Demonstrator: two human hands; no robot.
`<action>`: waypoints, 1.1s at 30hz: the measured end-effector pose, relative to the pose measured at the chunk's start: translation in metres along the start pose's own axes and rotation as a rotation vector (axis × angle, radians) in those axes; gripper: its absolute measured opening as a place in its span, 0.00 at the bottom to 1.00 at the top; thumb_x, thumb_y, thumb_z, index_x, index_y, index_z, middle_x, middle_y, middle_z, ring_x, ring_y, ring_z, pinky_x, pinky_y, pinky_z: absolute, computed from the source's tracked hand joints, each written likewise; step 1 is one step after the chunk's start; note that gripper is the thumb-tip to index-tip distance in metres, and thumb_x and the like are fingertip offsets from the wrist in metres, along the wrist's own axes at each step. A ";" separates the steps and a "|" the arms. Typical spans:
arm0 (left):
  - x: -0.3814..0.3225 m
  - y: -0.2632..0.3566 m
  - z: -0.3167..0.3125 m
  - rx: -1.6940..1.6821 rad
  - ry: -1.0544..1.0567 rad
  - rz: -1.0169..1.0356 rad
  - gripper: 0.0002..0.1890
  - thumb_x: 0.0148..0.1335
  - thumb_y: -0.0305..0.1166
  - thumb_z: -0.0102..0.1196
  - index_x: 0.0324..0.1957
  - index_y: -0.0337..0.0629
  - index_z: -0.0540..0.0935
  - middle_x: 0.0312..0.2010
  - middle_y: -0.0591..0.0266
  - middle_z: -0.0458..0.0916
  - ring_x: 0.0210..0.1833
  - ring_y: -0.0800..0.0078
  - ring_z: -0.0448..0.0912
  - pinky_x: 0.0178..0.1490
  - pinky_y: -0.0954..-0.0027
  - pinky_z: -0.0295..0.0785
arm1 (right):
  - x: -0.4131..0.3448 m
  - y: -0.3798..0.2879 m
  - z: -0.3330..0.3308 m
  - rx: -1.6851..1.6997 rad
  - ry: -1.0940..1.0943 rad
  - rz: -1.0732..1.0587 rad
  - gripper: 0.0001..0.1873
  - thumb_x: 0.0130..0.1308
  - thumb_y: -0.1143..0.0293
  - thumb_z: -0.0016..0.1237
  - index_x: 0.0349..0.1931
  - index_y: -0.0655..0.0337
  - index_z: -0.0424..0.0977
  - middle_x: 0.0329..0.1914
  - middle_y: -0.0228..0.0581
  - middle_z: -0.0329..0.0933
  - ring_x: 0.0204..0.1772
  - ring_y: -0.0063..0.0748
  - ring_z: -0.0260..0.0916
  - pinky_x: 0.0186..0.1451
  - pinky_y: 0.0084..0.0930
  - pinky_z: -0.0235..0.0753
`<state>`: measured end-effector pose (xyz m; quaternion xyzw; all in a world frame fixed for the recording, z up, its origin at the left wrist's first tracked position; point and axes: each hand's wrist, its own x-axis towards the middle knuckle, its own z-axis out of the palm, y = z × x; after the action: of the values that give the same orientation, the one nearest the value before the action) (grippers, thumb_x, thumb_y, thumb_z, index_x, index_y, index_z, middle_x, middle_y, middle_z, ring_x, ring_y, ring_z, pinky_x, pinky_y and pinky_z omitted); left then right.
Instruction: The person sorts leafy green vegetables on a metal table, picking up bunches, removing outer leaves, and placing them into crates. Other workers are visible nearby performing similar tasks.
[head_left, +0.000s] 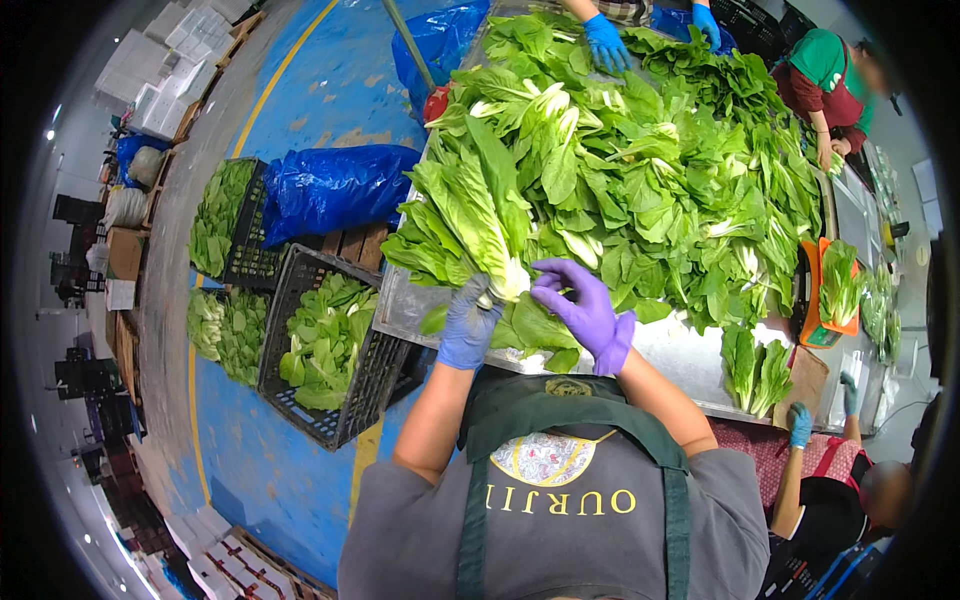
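My left hand (469, 324), in a blue-grey glove, grips a leafy green head (480, 217) that looks like romaine lettuce, close to its pale root end. The leaves point away from me, over the table edge side of the pile. My right hand (581, 307), in a purple glove, is just right of that root end with its fingers curved and apart; I see nothing held in it. Loose leaves (536, 328) lie on the metal table (637, 349) beneath both hands. A large heap of leafy greens (652, 187) spreads beyond them.
Black crates (330, 427) of greens stand at left, beside a blue plastic bag (337, 187). Trimmed heads (757, 375) and an orange scale (829, 330) are at right. A co-worker's gloved hand (607, 43) touches the heap's far side; other people work at right.
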<state>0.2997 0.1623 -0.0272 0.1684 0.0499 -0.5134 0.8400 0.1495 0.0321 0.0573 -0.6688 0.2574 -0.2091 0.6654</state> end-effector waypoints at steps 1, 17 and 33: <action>0.000 -0.001 0.000 0.084 -0.034 -0.007 0.20 0.60 0.28 0.56 0.55 0.35 0.71 0.50 0.56 0.77 0.54 0.63 0.75 0.60 0.59 0.71 | 0.003 -0.004 0.007 0.073 -0.002 0.041 0.18 0.56 0.67 0.61 0.44 0.64 0.74 0.32 0.32 0.76 0.36 0.20 0.70 0.38 0.18 0.72; 0.015 -0.007 0.027 -0.056 0.328 0.169 0.13 0.56 0.25 0.62 0.43 0.38 0.77 0.35 0.62 0.78 0.39 0.72 0.78 0.42 0.70 0.78 | -0.027 0.016 0.025 -0.099 -0.048 -0.436 0.08 0.55 0.67 0.60 0.29 0.61 0.78 0.30 0.36 0.76 0.36 0.32 0.74 0.39 0.27 0.73; -0.009 -0.004 0.025 0.778 0.229 0.424 0.19 0.58 0.29 0.62 0.51 0.35 0.75 0.40 0.64 0.80 0.35 0.79 0.77 0.37 0.77 0.73 | 0.027 0.013 0.032 -0.045 -0.052 0.079 0.42 0.47 0.67 0.67 0.60 0.67 0.57 0.45 0.40 0.67 0.43 0.29 0.68 0.48 0.24 0.73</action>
<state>0.2900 0.1601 -0.0017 0.5335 -0.0898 -0.2888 0.7899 0.1896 0.0404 0.0414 -0.6781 0.2708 -0.1592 0.6645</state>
